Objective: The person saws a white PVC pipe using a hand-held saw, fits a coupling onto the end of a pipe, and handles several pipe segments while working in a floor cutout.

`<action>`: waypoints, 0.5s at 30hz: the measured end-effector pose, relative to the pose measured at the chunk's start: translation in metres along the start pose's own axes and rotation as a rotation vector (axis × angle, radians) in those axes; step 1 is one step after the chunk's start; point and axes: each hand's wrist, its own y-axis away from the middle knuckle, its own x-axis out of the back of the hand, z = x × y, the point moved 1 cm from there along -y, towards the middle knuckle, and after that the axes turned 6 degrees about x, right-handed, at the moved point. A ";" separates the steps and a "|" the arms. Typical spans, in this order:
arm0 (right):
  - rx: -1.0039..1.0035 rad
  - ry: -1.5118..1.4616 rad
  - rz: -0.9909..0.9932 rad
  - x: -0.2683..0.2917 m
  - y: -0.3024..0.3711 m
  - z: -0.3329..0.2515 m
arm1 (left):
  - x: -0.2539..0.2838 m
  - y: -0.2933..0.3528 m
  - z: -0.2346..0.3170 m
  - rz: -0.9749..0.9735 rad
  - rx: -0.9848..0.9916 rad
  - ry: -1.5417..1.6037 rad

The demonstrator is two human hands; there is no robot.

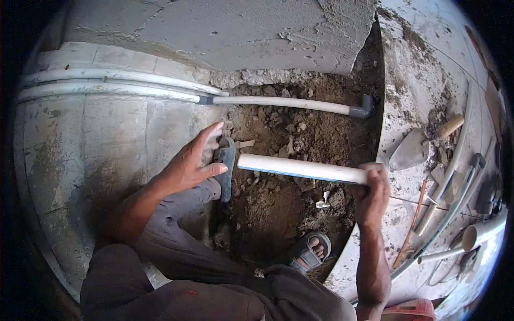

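My right hand (373,195) is closed round the right end of a white plastic pipe (302,167) with a blue stripe along its side. The pipe lies nearly level across the picture, above the dug-up soil. My left hand (194,159) is raised near the pipe's free left end, apart from it, with thumb and fingers spread and nothing in them. Beyond both hands, a thinner white pipe (284,101) runs from a grey coupling (206,100) to a grey elbow (363,107).
Broken soil (267,208) fills the trench between the tiles, where my sandalled feet rest. A rough cement block (225,32) stands at the far side. Two long white pipes (112,90) run along the left. A trowel (412,151), hoses and a wide pipe (484,231) lie at the right.
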 end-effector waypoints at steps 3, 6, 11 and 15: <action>-0.011 -0.037 -0.029 -0.024 0.011 0.015 | 0.005 0.001 -0.007 -0.194 0.135 0.363; -0.087 -0.113 -0.080 -0.034 0.027 0.035 | 0.006 0.003 -0.006 -0.275 0.096 0.481; -0.291 -0.249 -0.179 -0.034 0.041 0.062 | 0.003 0.006 -0.010 -0.297 0.260 0.577; -0.393 -0.151 -0.249 -0.038 0.045 0.057 | 0.002 0.007 -0.012 -0.282 0.272 0.552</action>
